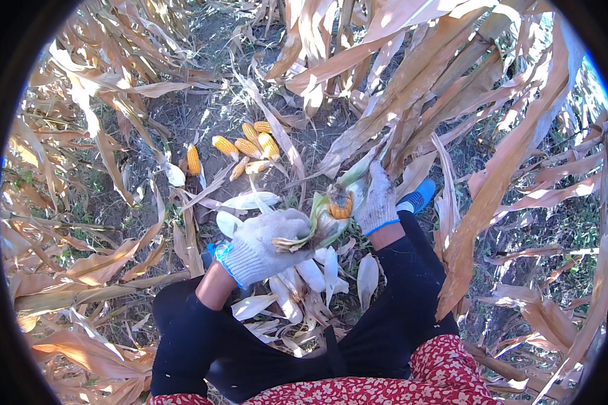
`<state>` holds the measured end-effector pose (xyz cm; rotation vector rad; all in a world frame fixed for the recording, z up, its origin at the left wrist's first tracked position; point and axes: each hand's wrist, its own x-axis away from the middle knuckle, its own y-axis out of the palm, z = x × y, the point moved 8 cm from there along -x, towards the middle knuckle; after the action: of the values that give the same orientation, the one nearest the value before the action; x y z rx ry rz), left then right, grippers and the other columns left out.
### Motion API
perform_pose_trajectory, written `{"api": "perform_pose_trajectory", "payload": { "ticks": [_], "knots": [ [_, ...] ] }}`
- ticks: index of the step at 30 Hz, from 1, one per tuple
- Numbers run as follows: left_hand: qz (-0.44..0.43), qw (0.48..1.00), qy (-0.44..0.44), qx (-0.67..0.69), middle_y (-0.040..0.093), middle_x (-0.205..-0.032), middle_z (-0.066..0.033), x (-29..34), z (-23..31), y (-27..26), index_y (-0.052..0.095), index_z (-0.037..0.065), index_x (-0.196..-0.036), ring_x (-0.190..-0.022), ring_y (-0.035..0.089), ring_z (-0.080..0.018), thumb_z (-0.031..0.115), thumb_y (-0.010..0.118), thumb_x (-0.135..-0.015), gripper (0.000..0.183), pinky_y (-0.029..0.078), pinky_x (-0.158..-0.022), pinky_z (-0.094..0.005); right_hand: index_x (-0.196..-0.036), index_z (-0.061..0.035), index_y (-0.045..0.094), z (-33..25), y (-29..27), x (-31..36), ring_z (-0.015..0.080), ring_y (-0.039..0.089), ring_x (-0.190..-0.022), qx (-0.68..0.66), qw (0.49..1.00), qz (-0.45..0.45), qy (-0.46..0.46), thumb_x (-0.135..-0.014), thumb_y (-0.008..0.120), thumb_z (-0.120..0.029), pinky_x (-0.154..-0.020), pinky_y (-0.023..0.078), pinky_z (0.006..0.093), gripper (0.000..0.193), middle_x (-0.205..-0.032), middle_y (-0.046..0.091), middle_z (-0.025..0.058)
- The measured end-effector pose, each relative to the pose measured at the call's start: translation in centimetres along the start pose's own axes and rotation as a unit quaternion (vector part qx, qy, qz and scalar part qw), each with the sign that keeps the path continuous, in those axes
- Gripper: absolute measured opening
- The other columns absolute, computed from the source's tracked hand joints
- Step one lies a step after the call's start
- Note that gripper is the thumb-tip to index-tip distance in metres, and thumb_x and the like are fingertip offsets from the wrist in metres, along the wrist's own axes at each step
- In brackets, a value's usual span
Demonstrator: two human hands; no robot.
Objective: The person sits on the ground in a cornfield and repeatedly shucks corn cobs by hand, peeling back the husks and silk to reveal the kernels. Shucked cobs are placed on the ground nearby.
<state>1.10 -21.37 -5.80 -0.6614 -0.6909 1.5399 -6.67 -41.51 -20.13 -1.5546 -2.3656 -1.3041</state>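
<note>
Between my two gloved hands is an ear of corn [340, 206], its orange kernels partly bared and green-white husk [325, 228] peeled around it. My left hand [267, 243], in a white knit glove with a blue cuff, is closed around the husk at the stalk end. On the other side my right hand [377, 199], gloved alike, is closed on husk leaves pulled away from the kernels; its fingertips are partly hidden by the leaves. Ahead and to the left, several bare yellow corn cobs [251, 144] lie in a loose pile on the soil.
Stripped pale husks [304, 287] are scattered between my black-clad legs. Dry corn stalks and leaves [81, 115] crowd the left side. Long brown leaves [500, 182] arch close by my right arm. A blue shoe [419, 196] shows beside my right hand.
</note>
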Motion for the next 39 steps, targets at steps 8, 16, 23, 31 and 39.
{"api": "perform_pose_trajectory", "payload": {
  "ticks": [8,16,23,31,39],
  "knots": [
    [0.266,0.94,-0.083,-0.196,0.067,-0.108,-0.0127,0.3,-0.5,-6.1,0.063,0.008,-0.114,-0.106,0.063,-0.0338,0.01,0.061,-0.089,0.025,0.051,-0.09,-0.0447,-0.101,-0.0081,0.055,-1.6,5.0,3.3,0.0043,0.046,-0.075,0.19,0.949,-0.147,-0.206,-0.106,0.051,-0.016,-0.064,0.042,0.0212,0.01,-0.085,0.047,-0.0045],
    [-0.045,0.954,-0.219,-0.198,0.071,-0.089,-0.017,-3.1,-3.2,5.0,0.068,0.003,-0.097,-0.085,0.07,-0.0345,0.035,0.071,-0.08,0.036,0.056,-0.075,-0.047,-0.105,-0.0071,0.056,1.2,6.2,7.6,0.0092,0.056,-0.087,0.393,0.879,-0.121,-0.239,-0.103,0.056,-0.014,-0.08,0.05,0.0268,0.007,-0.091,0.052,0.0],
    [-0.101,0.956,-0.27,-0.048,0.072,-0.093,-0.0199,-3.7,-2.0,4.0,0.066,0.003,-0.108,-0.086,0.071,-0.0345,0.057,0.073,-0.079,0.062,0.056,-0.079,-0.0436,-0.095,-0.0087,0.056,0.9,5.0,5.4,0.0139,0.048,-0.061,-0.202,0.958,-0.128,0.161,-0.102,0.051,-0.016,-0.064,0.047,0.0306,0.011,-0.07,0.044,-0.0019],
    [-0.002,0.927,-0.254,0.277,0.069,-0.096,-0.007,-2.6,-1.9,5.0,0.066,-0.001,-0.119,-0.085,0.064,-0.0147,0.044,0.08,-0.08,0.061,0.053,-0.08,-0.0316,-0.095,-0.0067,0.057,-3.4,7.2,5.6,0.0127,0.041,-0.059,-0.295,0.91,-0.235,0.172,-0.105,0.043,-0.021,-0.061,0.04,0.0313,0.022,-0.067,0.039,-0.0033],
    [-0.017,0.862,-0.288,0.418,0.061,-0.076,-0.0024,-1.7,-3.3,4.9,0.065,0.001,-0.106,-0.064,0.057,-0.0092,0.048,0.073,-0.09,0.049,0.047,-0.058,-0.0253,-0.123,-0.0026,0.059,-0.4,6.1,5.8,0.0219,0.063,-0.107,0.116,0.95,-0.291,0.02,-0.106,0.048,-0.03,-0.095,0.052,0.036,0.034,-0.116,0.064,0.012]
  ]
}}
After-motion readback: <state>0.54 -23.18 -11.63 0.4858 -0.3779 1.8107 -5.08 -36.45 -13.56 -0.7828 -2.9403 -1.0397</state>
